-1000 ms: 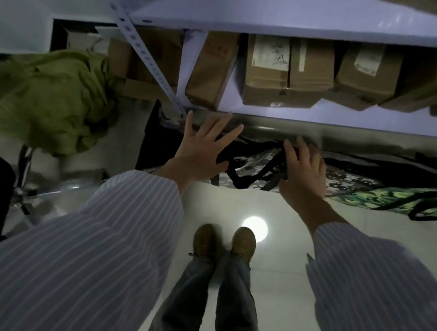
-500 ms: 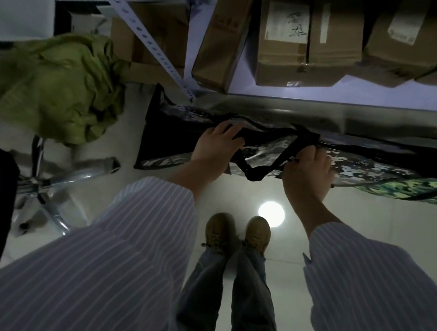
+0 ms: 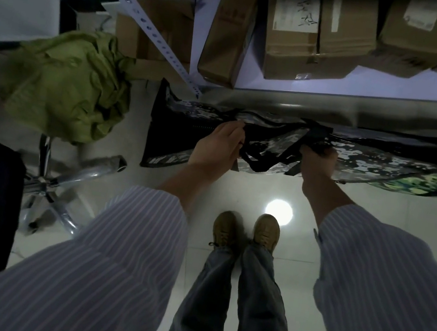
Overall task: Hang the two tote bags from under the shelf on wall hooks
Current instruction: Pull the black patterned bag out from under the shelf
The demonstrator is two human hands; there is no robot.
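Observation:
A black and grey patterned tote bag [image 3: 176, 131] lies flat on the floor, partly under the lowest shelf [image 3: 368, 104]. My left hand [image 3: 219, 146] grips its upper edge near the black straps. Just to the right, my right hand [image 3: 318, 161] holds the same bag's edge and strap. A second tote bag [image 3: 427, 184] with a green pattern lies to the right, partly beneath the first; its far end runs out of frame.
Cardboard boxes [image 3: 308, 29] stand on the shelf above the bags. A green cloth [image 3: 70, 86] is heaped on a chair at left, whose chrome base [image 3: 62, 184] spreads over the pale floor. My shoes [image 3: 246, 231] stand close to the bags.
Both hands went from open above the bag to gripping its edge and straps. The bag has slid out a little from under the shelf toward me.

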